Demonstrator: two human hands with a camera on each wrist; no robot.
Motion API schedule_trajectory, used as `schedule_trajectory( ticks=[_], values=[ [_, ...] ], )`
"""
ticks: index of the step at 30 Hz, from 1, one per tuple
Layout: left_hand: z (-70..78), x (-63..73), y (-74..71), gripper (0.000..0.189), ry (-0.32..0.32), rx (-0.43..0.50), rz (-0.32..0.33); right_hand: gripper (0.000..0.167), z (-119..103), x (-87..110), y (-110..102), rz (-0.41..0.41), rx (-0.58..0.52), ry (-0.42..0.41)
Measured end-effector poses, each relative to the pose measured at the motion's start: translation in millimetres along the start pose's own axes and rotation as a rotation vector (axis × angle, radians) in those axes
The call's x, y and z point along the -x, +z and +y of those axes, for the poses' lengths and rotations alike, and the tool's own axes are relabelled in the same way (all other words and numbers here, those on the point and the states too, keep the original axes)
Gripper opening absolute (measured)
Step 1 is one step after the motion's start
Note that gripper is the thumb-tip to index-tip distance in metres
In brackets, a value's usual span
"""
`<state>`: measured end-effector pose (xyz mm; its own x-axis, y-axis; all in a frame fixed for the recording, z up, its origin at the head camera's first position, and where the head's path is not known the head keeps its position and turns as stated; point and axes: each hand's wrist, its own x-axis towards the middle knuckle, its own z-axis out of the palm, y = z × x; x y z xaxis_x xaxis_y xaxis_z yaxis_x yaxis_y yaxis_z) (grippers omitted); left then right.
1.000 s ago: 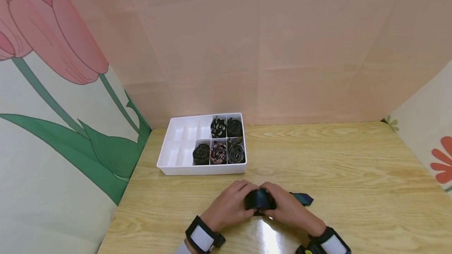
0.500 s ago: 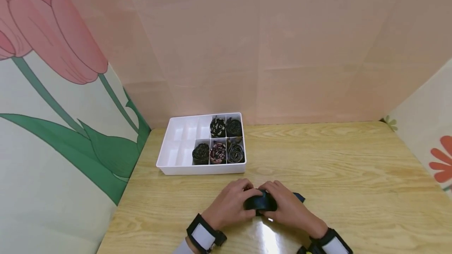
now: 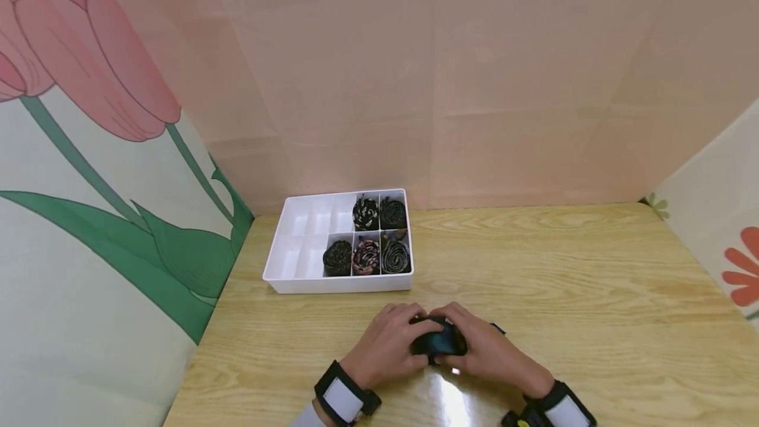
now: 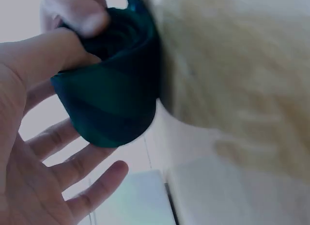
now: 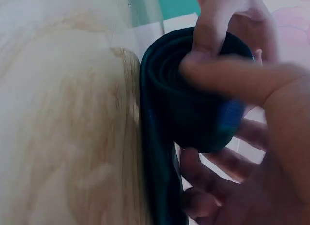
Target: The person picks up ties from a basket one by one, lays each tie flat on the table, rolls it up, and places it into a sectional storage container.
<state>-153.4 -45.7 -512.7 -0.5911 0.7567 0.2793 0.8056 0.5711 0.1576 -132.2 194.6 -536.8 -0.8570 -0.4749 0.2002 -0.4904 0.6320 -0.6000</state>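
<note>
A dark blue-green necktie, wound into a thick roll, sits on the near part of the table between both hands. My left hand grips the roll's left side, its thumb pressed on the coiled end in the left wrist view, where the satin-like outer wrap shows. From the right, my right hand holds the roll with its thumb across the spiral. The flat strip of the tie runs off the coil along the tabletop in the right wrist view; in the head view only its tip shows past the right hand.
Beyond the hands stands a white divided tray. Several dark patterned rolls, among them a grey spiral one, fill its right-hand compartments. The wooden table ends at a pink backdrop.
The tie's loose tip has drawn left toward the right hand, and less of it shows. The hands stay in nearly the same place, fingers shifting on the roll.
</note>
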Motion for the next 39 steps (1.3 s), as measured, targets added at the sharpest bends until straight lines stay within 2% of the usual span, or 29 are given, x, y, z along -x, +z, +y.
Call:
schedule_trajectory(
  ticks=[5,9,19,25,27,39],
  values=[
    [2.0,-1.3,0.8,0.052,-0.019,0.001,-0.018,0.061,0.6,1.7,-0.7,0.024,0.064,0.007],
    [3.2,-1.5,1.3,0.047,-0.017,0.019,-0.022,0.061,-0.6,4.3,-0.8,0.019,0.057,0.016],
    [2.3,-0.5,1.4,0.062,-0.021,-0.033,-0.023,0.059,-1.6,3.6,-1.9,-0.001,0.073,0.030],
    [2.2,0.0,1.6,0.060,-0.030,-0.041,0.009,0.061,-0.6,4.1,1.4,0.022,0.083,0.027],
    [2.0,0.1,1.6,0.055,-0.029,-0.042,0.015,0.061,-1.5,3.9,1.1,0.016,0.068,0.035],
    [5.4,2.1,4.2,0.056,-0.018,-0.028,0.036,0.061,-3.7,5.5,-0.8,0.006,0.036,0.051]
  ],
)
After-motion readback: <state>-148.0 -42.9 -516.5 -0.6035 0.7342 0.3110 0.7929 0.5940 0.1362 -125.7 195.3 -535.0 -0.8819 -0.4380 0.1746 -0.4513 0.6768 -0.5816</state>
